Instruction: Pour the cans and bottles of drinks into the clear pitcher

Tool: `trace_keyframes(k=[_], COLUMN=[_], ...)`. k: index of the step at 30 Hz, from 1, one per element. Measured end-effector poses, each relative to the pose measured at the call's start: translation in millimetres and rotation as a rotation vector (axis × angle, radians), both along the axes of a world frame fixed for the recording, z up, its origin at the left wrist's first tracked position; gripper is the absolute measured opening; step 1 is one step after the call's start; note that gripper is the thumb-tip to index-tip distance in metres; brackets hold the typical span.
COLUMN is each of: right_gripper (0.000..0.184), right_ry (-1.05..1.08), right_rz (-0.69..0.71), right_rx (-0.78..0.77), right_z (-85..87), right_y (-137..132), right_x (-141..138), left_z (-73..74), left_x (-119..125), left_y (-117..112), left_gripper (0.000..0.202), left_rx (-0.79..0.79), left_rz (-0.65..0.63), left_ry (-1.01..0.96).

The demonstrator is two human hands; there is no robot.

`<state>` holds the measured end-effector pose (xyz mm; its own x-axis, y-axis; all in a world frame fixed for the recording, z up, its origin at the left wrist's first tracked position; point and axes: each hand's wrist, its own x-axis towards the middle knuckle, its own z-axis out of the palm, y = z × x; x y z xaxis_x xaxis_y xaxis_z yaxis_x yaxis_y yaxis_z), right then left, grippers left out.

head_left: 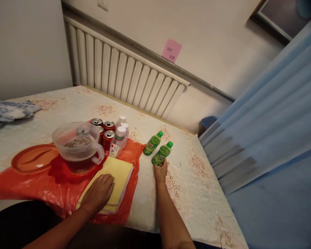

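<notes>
My right hand (160,172) grips the lower part of a green drink bottle (163,153) with a green cap, standing slightly tilted in view on the bed. A second green drink bottle (152,144) stands just left of it. My left hand (100,191) lies flat on a yellow-covered pad of paper (120,173), holding nothing. Behind the pad are several dark and red drink cans (109,139) and three clear bottles with white caps (120,135). A small white carton (113,150) leans in front of these bottles.
A translucent plastic jug (76,152) with speckled contents stands on a red plastic bag (52,188), beside an orange lid (35,158). Blue-and-white cloth (10,112) lies far left. A radiator (124,69) runs behind the bed; a blue curtain (264,114) hangs at right.
</notes>
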<state>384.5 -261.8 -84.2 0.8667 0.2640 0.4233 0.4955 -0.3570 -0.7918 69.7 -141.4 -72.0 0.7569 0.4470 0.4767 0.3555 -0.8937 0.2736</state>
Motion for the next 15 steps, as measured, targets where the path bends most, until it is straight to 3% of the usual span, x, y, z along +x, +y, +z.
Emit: trace_keyframes(k=[15], right_gripper=[0.065], right_ry=[0.022], right_rz=[-0.056], right_rx=[-0.028], right_z=[-4.0], right_y=[16], right_x=[13], left_z=[-4.2], left_x=[-1], left_y=[2], left_gripper=[0.019], left_rx=[0.018], left_rz=[0.011], left_ry=[0.0])
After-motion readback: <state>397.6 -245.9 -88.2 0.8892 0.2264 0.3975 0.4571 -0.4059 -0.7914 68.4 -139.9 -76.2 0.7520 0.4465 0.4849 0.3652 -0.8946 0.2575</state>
